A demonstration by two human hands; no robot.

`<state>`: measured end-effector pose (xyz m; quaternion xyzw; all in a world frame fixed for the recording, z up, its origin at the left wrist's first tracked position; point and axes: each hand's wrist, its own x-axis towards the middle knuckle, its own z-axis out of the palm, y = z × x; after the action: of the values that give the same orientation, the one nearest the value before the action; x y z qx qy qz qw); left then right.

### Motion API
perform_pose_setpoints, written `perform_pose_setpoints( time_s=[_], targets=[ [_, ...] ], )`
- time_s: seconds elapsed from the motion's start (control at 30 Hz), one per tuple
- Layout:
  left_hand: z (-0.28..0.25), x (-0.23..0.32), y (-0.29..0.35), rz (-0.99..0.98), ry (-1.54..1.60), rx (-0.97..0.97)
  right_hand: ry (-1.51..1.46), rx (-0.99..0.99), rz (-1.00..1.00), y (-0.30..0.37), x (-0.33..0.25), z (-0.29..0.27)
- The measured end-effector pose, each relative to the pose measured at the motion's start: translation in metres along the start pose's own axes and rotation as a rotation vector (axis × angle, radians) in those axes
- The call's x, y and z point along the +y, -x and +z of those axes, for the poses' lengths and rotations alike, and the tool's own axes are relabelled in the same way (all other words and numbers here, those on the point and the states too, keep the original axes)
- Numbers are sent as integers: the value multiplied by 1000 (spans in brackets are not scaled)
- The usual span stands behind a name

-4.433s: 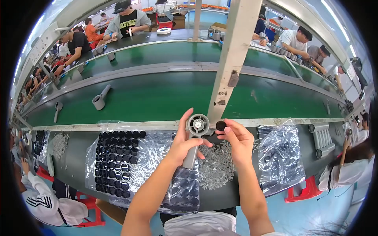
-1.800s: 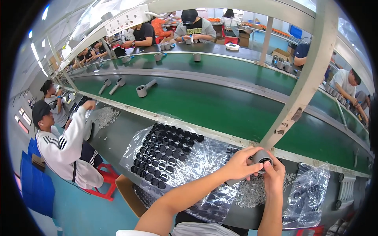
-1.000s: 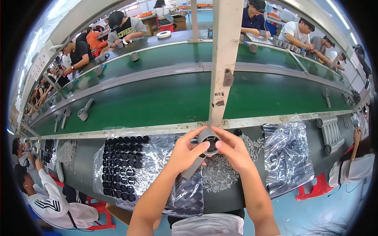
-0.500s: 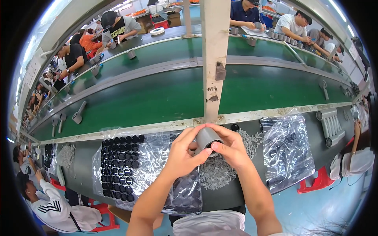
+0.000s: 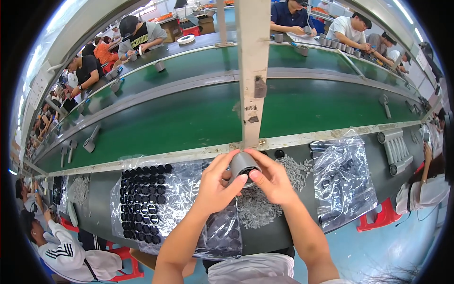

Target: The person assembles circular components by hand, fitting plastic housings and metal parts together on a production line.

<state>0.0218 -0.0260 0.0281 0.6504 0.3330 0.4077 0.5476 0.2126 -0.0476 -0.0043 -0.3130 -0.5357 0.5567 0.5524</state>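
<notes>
Between my hands, over the bench, is a grey cylindrical housing (image 5: 241, 163), its open end tilted toward me. A dark round edge shows inside the opening. My left hand (image 5: 215, 190) is closed around the left side, its thumb on the near rim. My right hand (image 5: 273, 181) grips the other side, with its thumb at the rim beside the left one. Below them lies a pile of small grey plastic pieces (image 5: 257, 210). To the left, rows of black round caps (image 5: 144, 191) rest on clear plastic sheeting (image 5: 182, 182).
A green conveyor belt (image 5: 189, 116) runs beyond the bench, carrying grey handled parts (image 5: 92, 139). A white upright post (image 5: 250, 104) stands straight ahead. On the right are a plastic bag of dark rings (image 5: 343, 177) and grey tubular parts (image 5: 396, 151). Co-workers sit around.
The housing has turned slightly, so its opening faces more toward me. My left thumb has shifted up onto the rim near the right thumb. Parts on the near belt have moved slightly.
</notes>
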Motion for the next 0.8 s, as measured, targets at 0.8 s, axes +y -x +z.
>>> perform_pose_setpoints(
  time_s=[0.8],
  targets=[
    [-29, -2, 0, -155, 243, -21, -144, 21, 29, -8, 13, 1]
  ],
)
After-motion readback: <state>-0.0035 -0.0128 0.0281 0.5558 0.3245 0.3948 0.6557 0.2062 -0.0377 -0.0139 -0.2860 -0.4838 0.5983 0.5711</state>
